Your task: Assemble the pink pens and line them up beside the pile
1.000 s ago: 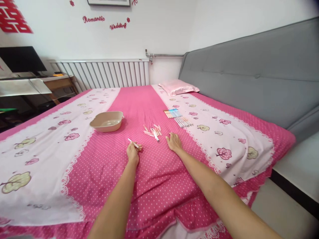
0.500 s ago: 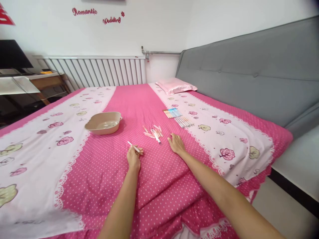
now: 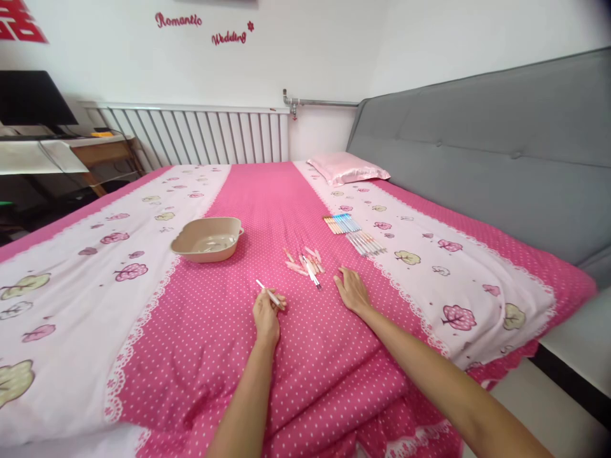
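Draws left hand [image 3: 268,312] and right hand [image 3: 352,289] a little back from pen pile [image 3: 308,264]

Tips the white pen [image 3: 270,294] slightly steeper than a second ago. Grips it in the left hand between thumb and bent fingers, slanting across the fingers with one end poking up toward the basin [image 3: 210,256]. Lays the right hand palm down, fingers loose and slightly bent, on or just above the bedspread [image 3: 214,356]; cannot tell which. Has the pen pile between and just beyond the two hands, in pink and orange, lying at mixed angles, with white, dark-ended pens on top. Shows, near the right hand on its far side, a row of white and grey pens [image 3: 366,243], and just behind that a row of orange and blue pens [image 3: 342,223], both laid side by side. Places the beige basin beyond the left hand, well apart from the rows, with pale glints in its bottom, too small to make out. Stretches farther to a pink pillow [image 3: 351,169] beside the grey headboard [image 3: 477,121]. Ends at a white radiator [image 3: 191,109] below red wall letters [image 3: 179,21], with a black monitor [image 3: 35,98] on a desk [image 3: 102,152] off to the left.
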Demonstrator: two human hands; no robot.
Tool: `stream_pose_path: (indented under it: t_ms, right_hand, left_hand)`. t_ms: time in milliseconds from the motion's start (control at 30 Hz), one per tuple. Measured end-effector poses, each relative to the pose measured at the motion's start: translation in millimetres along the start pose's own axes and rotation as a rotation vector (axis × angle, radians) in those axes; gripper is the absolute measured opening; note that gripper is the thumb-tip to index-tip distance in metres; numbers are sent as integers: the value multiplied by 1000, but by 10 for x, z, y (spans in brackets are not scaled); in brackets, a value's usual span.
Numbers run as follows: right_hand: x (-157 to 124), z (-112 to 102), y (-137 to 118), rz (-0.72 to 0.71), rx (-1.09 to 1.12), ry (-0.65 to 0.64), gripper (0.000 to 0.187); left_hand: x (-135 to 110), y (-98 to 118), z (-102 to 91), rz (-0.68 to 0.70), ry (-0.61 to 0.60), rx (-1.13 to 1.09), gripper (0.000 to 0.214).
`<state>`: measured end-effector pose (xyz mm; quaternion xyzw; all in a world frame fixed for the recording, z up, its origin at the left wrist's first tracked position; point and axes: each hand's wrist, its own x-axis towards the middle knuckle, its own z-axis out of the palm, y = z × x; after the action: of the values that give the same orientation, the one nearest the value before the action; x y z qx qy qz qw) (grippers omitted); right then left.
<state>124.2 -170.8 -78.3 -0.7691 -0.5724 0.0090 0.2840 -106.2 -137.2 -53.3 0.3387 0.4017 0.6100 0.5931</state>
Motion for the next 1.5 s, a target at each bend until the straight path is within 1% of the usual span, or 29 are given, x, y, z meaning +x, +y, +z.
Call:
stream_pose_path:
  t_ms: [233, 400, 767, 1100, 1333, 1433, 1500]
  right_hand:
    - [1, 9, -5, 3, 23, 21, 50]
    - [6, -8, -2, 18, 33, 39, 47]
    - [25, -70, -58, 69, 43, 54, 46]
    - [38, -112, -119, 102, 79, 51, 45]
    - [28, -145, -130, 126, 149, 11, 45]
    - [61, -170, -95, 165, 205, -38, 47]
    - [127, -191, -58, 197, 254, -94, 50]
  left_hand:
    - [35, -2, 16, 9, -30, 18, 41]
    - [68, -22, 40, 18, -6, 17, 40]
    - [96, -19, 98, 36, 14, 18, 34]
    - [115, 1, 111, 43, 25, 49, 31]
    - [86, 34, 100, 34, 13, 52, 32]
    - [55, 50, 93, 27, -1, 63, 33]
    - [47, 62, 92, 14, 1, 78, 34]
